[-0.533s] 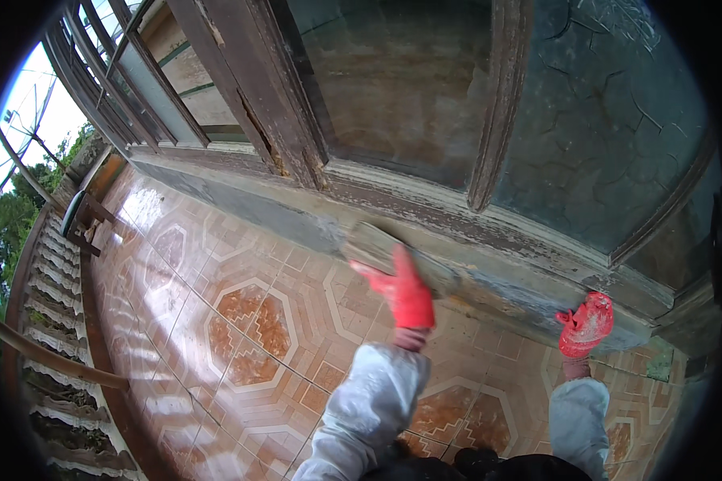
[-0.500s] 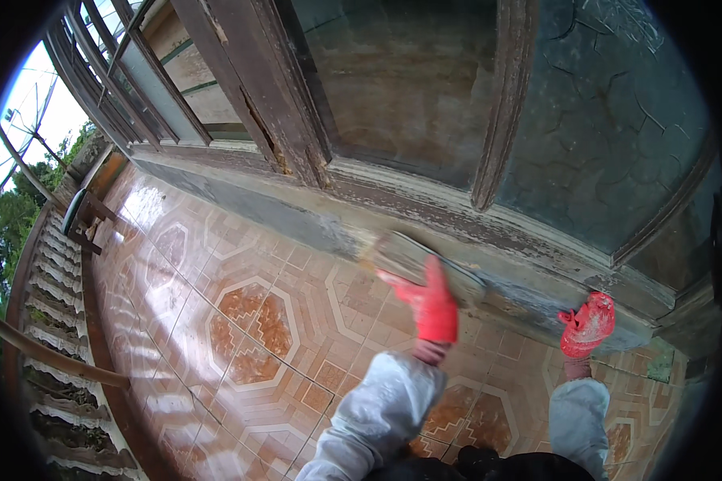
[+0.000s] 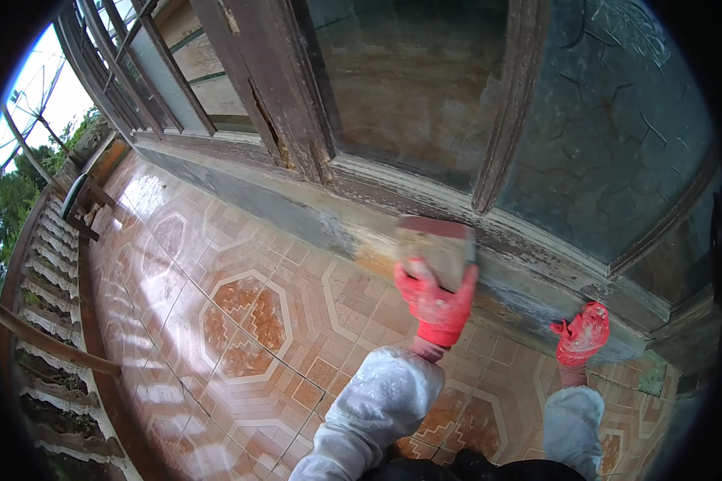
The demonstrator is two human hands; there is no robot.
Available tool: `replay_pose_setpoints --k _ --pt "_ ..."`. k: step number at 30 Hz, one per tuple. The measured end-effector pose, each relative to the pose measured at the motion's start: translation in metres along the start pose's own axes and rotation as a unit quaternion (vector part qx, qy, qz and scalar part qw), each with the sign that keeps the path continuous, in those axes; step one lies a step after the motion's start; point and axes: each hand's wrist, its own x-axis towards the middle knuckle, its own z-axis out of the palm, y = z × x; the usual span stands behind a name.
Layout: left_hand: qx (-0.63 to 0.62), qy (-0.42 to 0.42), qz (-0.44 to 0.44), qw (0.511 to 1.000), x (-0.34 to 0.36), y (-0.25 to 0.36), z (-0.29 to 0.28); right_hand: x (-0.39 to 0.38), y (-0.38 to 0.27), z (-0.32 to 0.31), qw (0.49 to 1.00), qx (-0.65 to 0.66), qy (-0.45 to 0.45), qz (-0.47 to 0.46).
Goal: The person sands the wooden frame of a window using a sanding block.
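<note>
My left hand (image 3: 435, 309), in a red dusty glove, grips a flat rectangular block (image 3: 436, 248), pale and worn with a dark red edge, against the weathered plaster ledge (image 3: 329, 224) below the window frame. The block is slightly blurred. To its right, my right hand (image 3: 583, 335), also red-gloved and dusty, rests at the same ledge with its fingers curled; whatever they hold, if anything, is hidden. The ledge has grey, ochre and bluish patches beside the block. Above it is peeling brown wood framing (image 3: 497, 136) with glass panes.
Patterned tile floor (image 3: 184, 353) lies below me. A curved balustrade (image 3: 44, 289) and a wooden rail (image 3: 48, 349) run along the left. A small stool-like seat (image 3: 80, 200) stands by the balustrade. Windows (image 3: 160, 72) continue to the upper left, with greenery beyond the balcony.
My left hand and the block have shifted right, and the block is turned, showing more of its face and its red edge. My right hand sits slightly lower in the picture.
</note>
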Motion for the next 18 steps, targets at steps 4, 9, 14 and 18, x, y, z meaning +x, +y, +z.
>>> replay_pose_setpoints --k 4,9,14,18 --pt "-0.024 0.021 0.089 0.996 0.024 -0.050 -0.011 0.018 -0.019 -0.016 0.982 -0.115 -0.051 -0.142" --pt "-0.236 0.116 -0.321 0.910 0.109 -0.106 -0.032 0.011 -0.015 -0.004 0.979 -0.131 -0.021 -0.156" --pt "-0.035 0.015 -0.079 0.996 0.036 -0.052 -0.010 -0.001 -0.004 0.006 0.987 0.122 0.001 0.109" --pt "-0.013 0.035 0.052 0.998 0.046 -0.081 -0.016 -0.002 0.005 -0.004 0.998 -0.002 -0.055 -0.007"
